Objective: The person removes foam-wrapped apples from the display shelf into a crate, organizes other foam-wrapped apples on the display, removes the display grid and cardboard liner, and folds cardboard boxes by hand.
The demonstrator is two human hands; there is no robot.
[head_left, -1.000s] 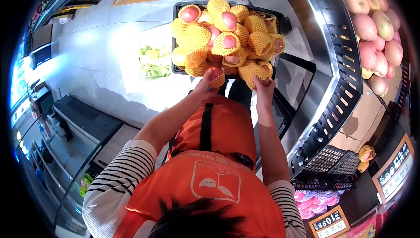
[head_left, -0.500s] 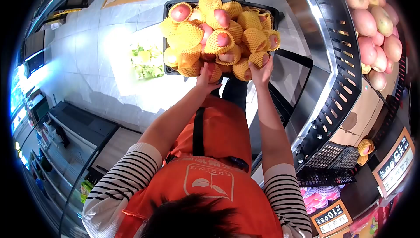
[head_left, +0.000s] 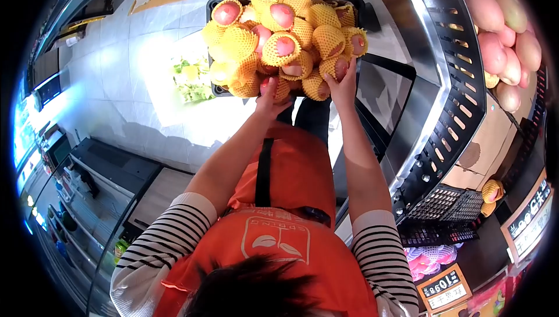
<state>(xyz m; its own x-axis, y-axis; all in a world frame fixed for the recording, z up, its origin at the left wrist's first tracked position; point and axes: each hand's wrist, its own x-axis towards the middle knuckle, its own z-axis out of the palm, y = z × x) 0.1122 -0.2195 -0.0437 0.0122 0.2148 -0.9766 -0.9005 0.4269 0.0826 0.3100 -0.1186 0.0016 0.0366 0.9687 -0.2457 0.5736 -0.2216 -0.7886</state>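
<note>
A black crate (head_left: 362, 9) in front of me is heaped with red apples in yellow foam nets (head_left: 281, 49). My left hand (head_left: 269, 105) is at the near edge of the heap, its thumb pressed on a netted apple (head_left: 280, 91) and its fingers curled beneath. Further right, my right hand (head_left: 343, 88) grips another netted apple (head_left: 333, 69) at the near right corner, with thumb and fingertips on either side of it. Both apples lie against the others in the heap. The crate's near wall is mostly hidden by fruit.
On my right runs a display stand with a slotted black rim (head_left: 460, 92), holding larger pink apples (head_left: 492, 49). Price signs (head_left: 445, 288) stand lower right. Green leaves (head_left: 191, 79) lie on the brightly lit floor at left. A dark counter (head_left: 116, 162) is at lower left.
The crate, its apples and both hands appear slightly further up and left in view. The display stand has shifted a little to the right. Both hands keep their grip on the apples.
</note>
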